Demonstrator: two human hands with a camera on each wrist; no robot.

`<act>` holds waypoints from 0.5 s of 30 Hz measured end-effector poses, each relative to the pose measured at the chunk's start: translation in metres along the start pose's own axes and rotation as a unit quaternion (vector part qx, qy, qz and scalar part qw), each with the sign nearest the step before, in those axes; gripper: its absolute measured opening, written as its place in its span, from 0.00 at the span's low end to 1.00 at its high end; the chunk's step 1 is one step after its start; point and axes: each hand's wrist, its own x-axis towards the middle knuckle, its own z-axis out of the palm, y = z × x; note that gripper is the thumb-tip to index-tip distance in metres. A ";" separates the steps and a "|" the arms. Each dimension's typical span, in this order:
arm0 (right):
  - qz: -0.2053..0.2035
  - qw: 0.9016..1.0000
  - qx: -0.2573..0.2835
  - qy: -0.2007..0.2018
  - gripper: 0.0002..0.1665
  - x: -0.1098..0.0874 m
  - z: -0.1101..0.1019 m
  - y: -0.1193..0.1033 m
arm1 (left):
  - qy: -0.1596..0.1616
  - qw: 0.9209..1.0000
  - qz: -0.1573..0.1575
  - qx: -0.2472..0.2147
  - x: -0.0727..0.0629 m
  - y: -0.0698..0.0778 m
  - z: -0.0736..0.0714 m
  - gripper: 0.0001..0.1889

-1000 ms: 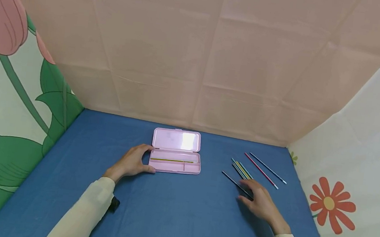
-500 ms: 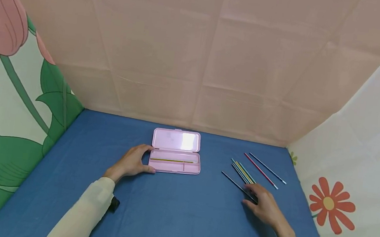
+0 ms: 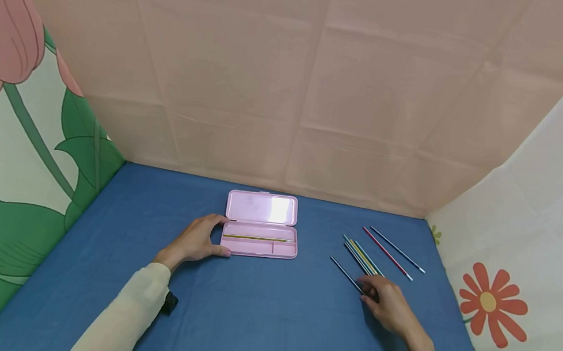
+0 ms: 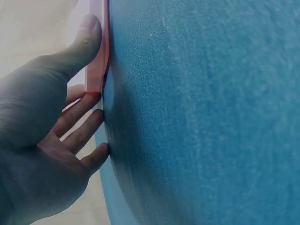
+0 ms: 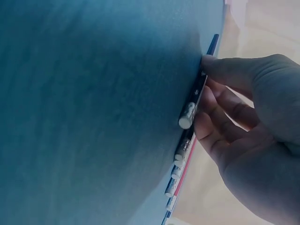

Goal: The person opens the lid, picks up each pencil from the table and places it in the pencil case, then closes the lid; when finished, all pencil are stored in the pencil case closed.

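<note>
A pink pencil case [image 3: 247, 247] lies with its lid raised back at the middle of the blue table. One yellowish pencil [image 3: 256, 237] rests lengthwise in its upper compartment. My left hand [image 3: 195, 238] grips the case's left end, thumb along the front wall and fingers around the far side. At the right, my right hand [image 3: 388, 304] pinches a dark pencil [image 3: 345, 274] near its eraser end between thumb and fingers. In the right wrist view that pencil's white eraser end [image 5: 186, 121] points toward the camera, close to the cloth.
Just beyond the right hand lie several pencils side by side [image 3: 361, 255]. Farther right are a red pencil [image 3: 388, 254] and a blue pencil [image 3: 398, 250]. A beige cloth wall [image 3: 292, 84] closes off the back; patterned sheets stand at both sides.
My right hand has shifted slightly right and toward me along the dark pencil, and its thumb and fingers have closed onto it. The left hand and the case stay put.
</note>
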 end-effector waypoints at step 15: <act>-0.012 1.000 0.022 -0.005 0.18 0.003 -0.003 -0.006 | 0.001 1.000 0.001 0.002 0.000 0.001 0.000 0.48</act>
